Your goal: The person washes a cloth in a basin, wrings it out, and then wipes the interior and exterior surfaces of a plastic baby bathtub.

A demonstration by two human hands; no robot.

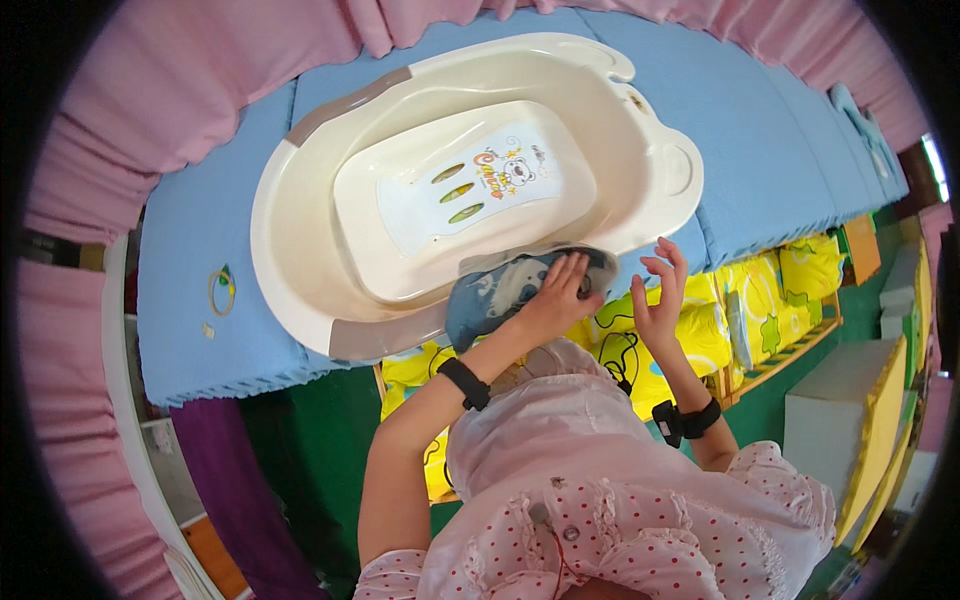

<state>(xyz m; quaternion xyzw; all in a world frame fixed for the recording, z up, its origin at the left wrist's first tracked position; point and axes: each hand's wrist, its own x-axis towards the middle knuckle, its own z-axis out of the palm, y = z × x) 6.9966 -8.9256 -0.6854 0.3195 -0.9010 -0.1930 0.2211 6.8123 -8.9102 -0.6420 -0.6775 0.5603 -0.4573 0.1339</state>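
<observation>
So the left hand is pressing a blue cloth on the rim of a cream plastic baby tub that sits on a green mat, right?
Not quite. In the head view the left hand does press the blue cloth on the rim of the cream plastic baby tub, but the tub sits on a blue foam mat, not a green one.

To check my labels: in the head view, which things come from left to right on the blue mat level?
Small yellow ring → cream plastic baby tub → blue printed cloth under left hand → right hand, raised, open.
</observation>
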